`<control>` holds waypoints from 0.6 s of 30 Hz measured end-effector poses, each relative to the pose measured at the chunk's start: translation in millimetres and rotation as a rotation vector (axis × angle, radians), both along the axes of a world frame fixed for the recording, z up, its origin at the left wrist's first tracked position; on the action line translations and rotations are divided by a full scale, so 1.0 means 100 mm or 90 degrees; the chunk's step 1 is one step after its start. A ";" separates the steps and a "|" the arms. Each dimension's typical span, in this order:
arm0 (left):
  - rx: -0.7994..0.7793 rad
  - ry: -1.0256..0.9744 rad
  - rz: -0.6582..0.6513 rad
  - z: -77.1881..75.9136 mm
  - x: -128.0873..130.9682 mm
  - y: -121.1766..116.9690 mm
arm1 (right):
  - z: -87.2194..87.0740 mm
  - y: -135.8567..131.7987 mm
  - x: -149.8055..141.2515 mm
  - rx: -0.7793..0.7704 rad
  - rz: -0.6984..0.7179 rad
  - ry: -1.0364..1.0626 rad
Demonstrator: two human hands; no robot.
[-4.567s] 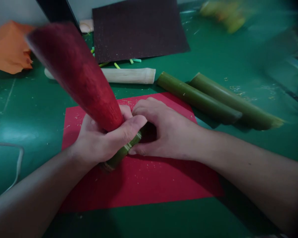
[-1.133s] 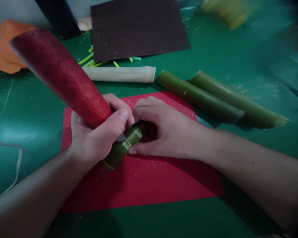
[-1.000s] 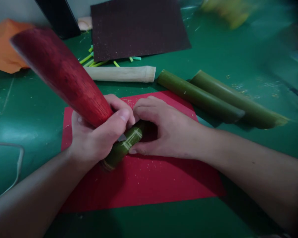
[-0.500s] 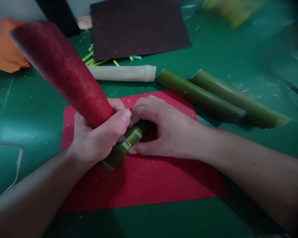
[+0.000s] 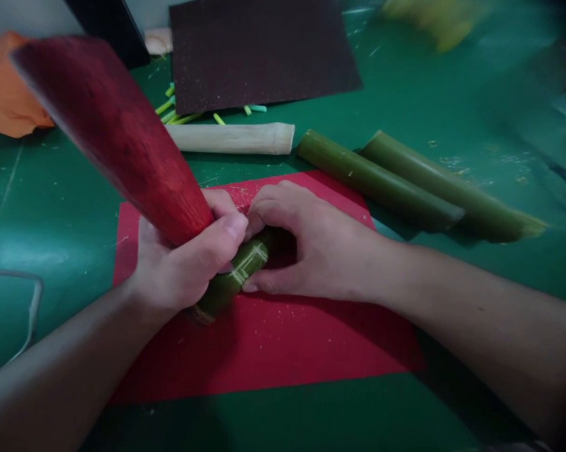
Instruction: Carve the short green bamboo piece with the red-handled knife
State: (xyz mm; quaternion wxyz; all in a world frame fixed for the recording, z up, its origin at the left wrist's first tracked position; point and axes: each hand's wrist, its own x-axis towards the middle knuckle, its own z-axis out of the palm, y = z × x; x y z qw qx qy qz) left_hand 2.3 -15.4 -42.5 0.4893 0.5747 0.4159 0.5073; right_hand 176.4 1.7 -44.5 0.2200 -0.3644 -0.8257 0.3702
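My left hand [image 5: 189, 260] is closed around a carving knife with a thick red handle [image 5: 123, 138], whose upper end leans far to the left. Only a sliver of its blade [image 5: 227, 268] shows below my thumb, against a short green bamboo piece [image 5: 221, 294]. Pale lines forming a small rectangular pattern are cut into the bamboo's skin. My right hand [image 5: 320, 245] grips the far part of this piece, thumb on the near side and fingers curled over the other. Its far end is hidden in shadow under my palm. A red sheet [image 5: 302, 345] lies underneath.
Two green bamboo lengths [image 5: 381, 179] lie at the right behind the sheet. A pale bamboo stick [image 5: 236, 138] lies farther back, near a dark board [image 5: 264, 53] with thin green sticks [image 5: 189, 118] under it. Orange paper [image 5: 10, 94] sits at the far left on the green table [image 5: 66, 169].
The knife handle has tipped slightly farther left, and less of the blade shows. My right hand keeps the same hold on the bamboo piece. The whole view has shifted a little.
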 end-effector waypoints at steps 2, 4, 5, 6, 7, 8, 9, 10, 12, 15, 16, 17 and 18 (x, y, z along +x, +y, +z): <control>0.014 0.007 0.000 -0.01 0.00 0.00 | 0.00 0.00 0.01 -0.002 -0.001 0.000; 0.036 0.003 -0.004 -0.03 0.00 0.01 | 0.01 0.00 0.01 0.000 0.003 0.002; 0.044 -0.002 -0.005 -0.04 0.00 0.02 | 0.01 0.00 0.01 0.001 0.004 0.003; 0.049 -0.009 -0.005 -0.05 0.00 0.02 | 0.01 0.00 0.01 0.001 0.004 0.003; 0.053 -0.013 -0.005 -0.05 0.00 0.03 | 0.02 0.00 0.01 0.001 0.005 0.002; 0.055 -0.012 -0.004 -0.05 -0.01 0.03 | 0.02 0.00 0.01 0.000 0.005 0.000; 0.058 -0.007 -0.003 -0.06 -0.01 0.03 | 0.02 0.00 0.01 0.000 0.005 -0.002; 0.064 -0.004 -0.001 -0.06 -0.01 0.03 | 0.02 0.00 0.00 -0.001 0.006 -0.003; 0.075 0.000 0.007 -0.05 0.00 0.02 | 0.02 0.00 0.00 0.000 0.005 -0.002; 0.072 0.010 0.031 -0.03 0.02 0.02 | 0.01 0.00 0.00 0.002 0.005 0.003; 0.068 0.015 0.034 -0.02 0.03 0.02 | 0.01 0.00 0.00 0.002 0.006 0.004; 0.065 0.019 0.034 -0.02 0.03 0.02 | 0.01 0.00 0.00 0.003 0.007 0.004; 0.061 0.022 0.033 -0.02 0.04 0.02 | 0.00 0.00 0.00 0.005 0.008 0.004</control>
